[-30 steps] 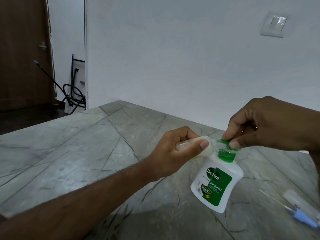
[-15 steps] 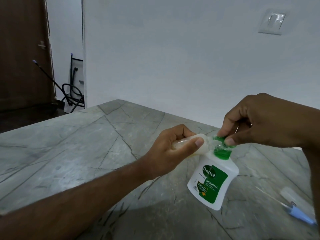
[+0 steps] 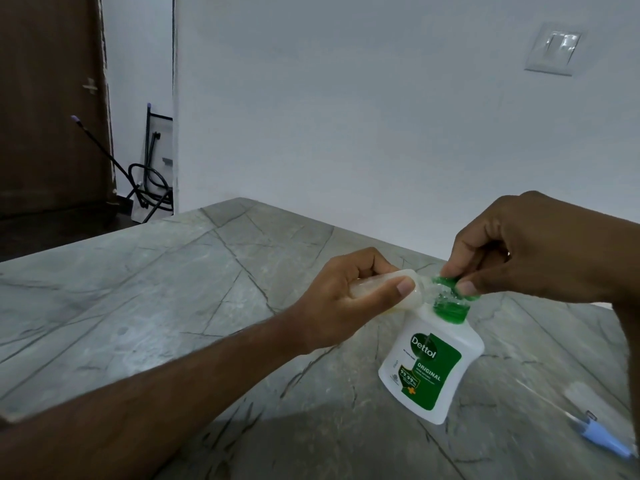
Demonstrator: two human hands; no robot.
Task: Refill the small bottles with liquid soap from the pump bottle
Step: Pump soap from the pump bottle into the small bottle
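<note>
A white pump bottle (image 3: 429, 362) with a green label and green pump head (image 3: 450, 301) stands on the grey marble table (image 3: 173, 306). My right hand (image 3: 530, 247) pinches the pump head from above with thumb and fingers. My left hand (image 3: 346, 299) grips a small translucent bottle (image 3: 166, 284) lying sideways. Its mouth end is pressed against the pump's nozzle. Most of the small bottle is hidden inside my fist.
At the right table edge lie a blue spray cap with a thin tube (image 3: 602, 436) and another small clear bottle (image 3: 588, 396). A white wall with a switch plate (image 3: 554, 48) stands behind. A door and a black stand are at far left.
Both hands and the pump bottle keep the same grip and pose. Only the view has shifted slightly.
</note>
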